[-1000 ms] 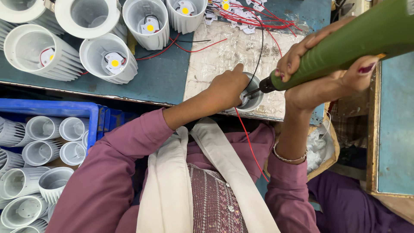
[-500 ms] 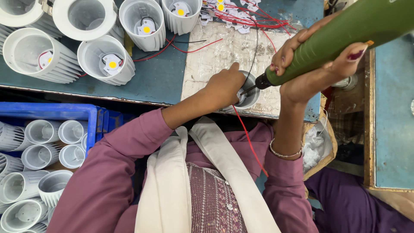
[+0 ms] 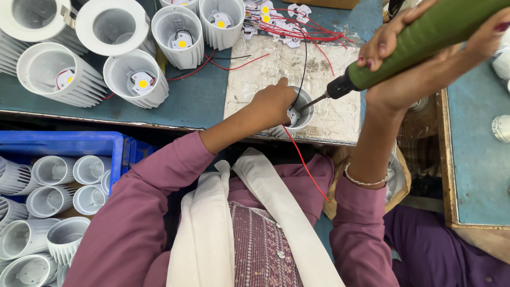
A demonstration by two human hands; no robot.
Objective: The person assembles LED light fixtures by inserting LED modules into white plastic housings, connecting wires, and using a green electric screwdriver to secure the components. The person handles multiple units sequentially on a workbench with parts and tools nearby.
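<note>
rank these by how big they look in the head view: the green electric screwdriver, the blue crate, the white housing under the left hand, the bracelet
1. Green electric screwdriver, though it is nearest the camera, which swells it.
2. Blue crate, cut by the frame edge, so its rank against the screwdriver is unsure.
3. White housing, partly hidden by the left hand.
4. Bracelet.
</note>
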